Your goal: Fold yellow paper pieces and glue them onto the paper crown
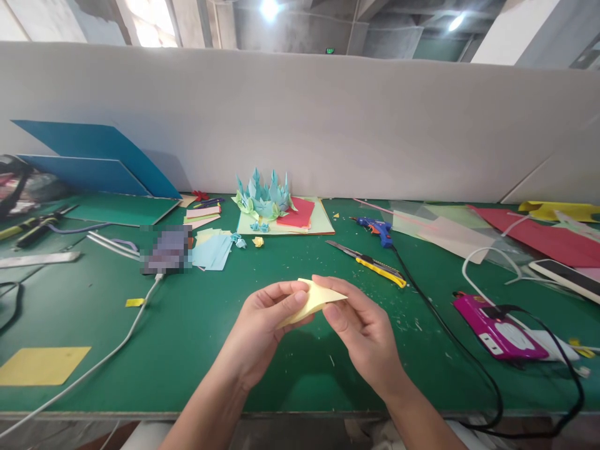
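Observation:
A folded piece of pale yellow paper is held above the green table between both hands. My left hand pinches its left end with thumb and fingers. My right hand pinches its right end, fingers curled over the top edge. Both hands hover near the table's front edge, at the middle.
A yellow utility knife and a blue glue gun lie behind the hands. A light blue paper flower sits on coloured sheets by the back wall. A pink device with black cables is at right; a yellow square at front left.

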The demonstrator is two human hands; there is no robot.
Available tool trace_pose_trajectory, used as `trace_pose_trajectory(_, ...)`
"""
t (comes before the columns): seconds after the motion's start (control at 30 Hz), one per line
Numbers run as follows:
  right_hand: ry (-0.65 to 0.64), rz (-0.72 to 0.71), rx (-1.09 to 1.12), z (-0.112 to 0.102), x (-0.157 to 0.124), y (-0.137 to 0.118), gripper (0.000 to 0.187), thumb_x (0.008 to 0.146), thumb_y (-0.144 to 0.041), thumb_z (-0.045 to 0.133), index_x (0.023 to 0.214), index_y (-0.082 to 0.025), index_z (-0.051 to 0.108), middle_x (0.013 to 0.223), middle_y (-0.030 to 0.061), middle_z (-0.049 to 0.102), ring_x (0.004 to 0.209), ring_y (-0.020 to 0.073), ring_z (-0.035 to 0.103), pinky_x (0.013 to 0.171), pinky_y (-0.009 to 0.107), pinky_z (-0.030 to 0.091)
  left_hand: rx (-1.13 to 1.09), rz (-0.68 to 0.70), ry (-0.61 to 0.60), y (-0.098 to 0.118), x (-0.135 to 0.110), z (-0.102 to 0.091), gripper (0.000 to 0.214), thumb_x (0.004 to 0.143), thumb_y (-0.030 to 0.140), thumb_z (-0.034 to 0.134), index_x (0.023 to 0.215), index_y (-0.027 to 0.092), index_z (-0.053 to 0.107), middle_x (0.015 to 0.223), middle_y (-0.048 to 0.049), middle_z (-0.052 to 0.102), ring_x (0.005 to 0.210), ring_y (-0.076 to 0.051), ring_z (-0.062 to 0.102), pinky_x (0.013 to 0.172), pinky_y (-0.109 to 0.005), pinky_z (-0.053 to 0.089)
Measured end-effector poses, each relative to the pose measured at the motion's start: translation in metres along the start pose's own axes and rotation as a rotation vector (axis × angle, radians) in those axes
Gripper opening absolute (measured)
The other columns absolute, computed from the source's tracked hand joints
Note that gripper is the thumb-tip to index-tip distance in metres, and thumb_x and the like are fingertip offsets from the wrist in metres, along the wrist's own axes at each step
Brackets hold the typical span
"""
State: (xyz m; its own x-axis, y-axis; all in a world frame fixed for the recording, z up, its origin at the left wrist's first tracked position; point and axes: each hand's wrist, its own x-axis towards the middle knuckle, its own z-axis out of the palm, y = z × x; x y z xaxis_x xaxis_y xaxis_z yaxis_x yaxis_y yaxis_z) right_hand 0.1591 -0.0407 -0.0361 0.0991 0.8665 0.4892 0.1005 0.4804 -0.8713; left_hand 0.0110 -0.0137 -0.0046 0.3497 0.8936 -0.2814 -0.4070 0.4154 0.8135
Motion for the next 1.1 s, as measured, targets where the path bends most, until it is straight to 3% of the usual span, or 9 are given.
trace_pose_trajectory(0.2, -0.015, 0.069, 0.026, 0.002, 0.0, -0.004, 0.024, 0.087, -0.031, 0.058, 0.109, -0.026, 0.069, 0.106, 0.0058, 0.07, 0.096, 0.0209, 0.066, 0.077, 0.031, 0.056, 0.007, -0.018, 0.04, -0.001, 0.0, 0.0, 0.025, 0.054, 0.027, 0.088, 0.071, 0.014, 0.075, 0.069, -0.0015, 0.072, 0.06, -0.006, 0.063, 0.061, -0.014, 0.051)
trace_pose_trajectory(0.47, 0.008, 0.013, 0.018, 0.001, 0.001, -0.003, 0.024, 0.09, -0.035, 0.054, 0.105, -0.025, 0.07, 0.105, 0.0061, 0.072, 0.086, 0.018, 0.068, 0.075, 0.029, 0.057, 0.033, -0.006, 0.055, 0.001, 0.001, 0.003, 0.03, 0.048, 0.031, 0.09, 0.067, 0.013, 0.075, 0.066, -0.0015, 0.072, 0.058, -0.007, 0.063, 0.061, -0.015, 0.051)
trace_pose_trajectory(0.7, 0.008, -0.056, -0.033, 0.001, 0.002, 0.001, 0.025, 0.092, -0.035, 0.052, 0.109, -0.027, 0.07, 0.109, 0.005, 0.072, 0.094, 0.0178, 0.067, 0.079, 0.027, 0.055, 0.011, -0.014, 0.062, 0.0, 0.001, 0.004, 0.03, 0.047, 0.03, 0.091, 0.066, 0.013, 0.075, 0.066, -0.0013, 0.071, 0.059, -0.007, 0.062, 0.059, -0.015, 0.051)
trace_pose_trajectory(0.9, -0.02, -0.087, -0.023, 0.001, 0.002, 0.006, 0.028, 0.095, -0.035, 0.048, 0.115, -0.03, 0.067, 0.113, 0.005, 0.07, 0.095, 0.0184, 0.067, 0.07, 0.026, 0.055, 0.018, -0.009, 0.038, 0.001, 0.002, 0.001, 0.03, 0.049, 0.03, 0.09, 0.068, 0.013, 0.074, 0.067, -0.0017, 0.07, 0.06, -0.007, 0.062, 0.06, -0.015, 0.051)
trace_pose_trajectory(1.1, 0.051, -0.051, -0.091, 0.002, 0.002, 0.005, 0.024, 0.091, -0.027, 0.051, 0.105, -0.028, 0.071, 0.106, 0.0043, 0.072, 0.092, 0.0177, 0.067, 0.075, 0.027, 0.055, 0.13, 0.141, 0.092, -0.005, 0.004, -0.002, 0.027, 0.057, 0.03, 0.085, 0.071, 0.014, 0.069, 0.064, 0.0012, 0.067, 0.057, -0.006, 0.06, 0.058, -0.016, 0.05)
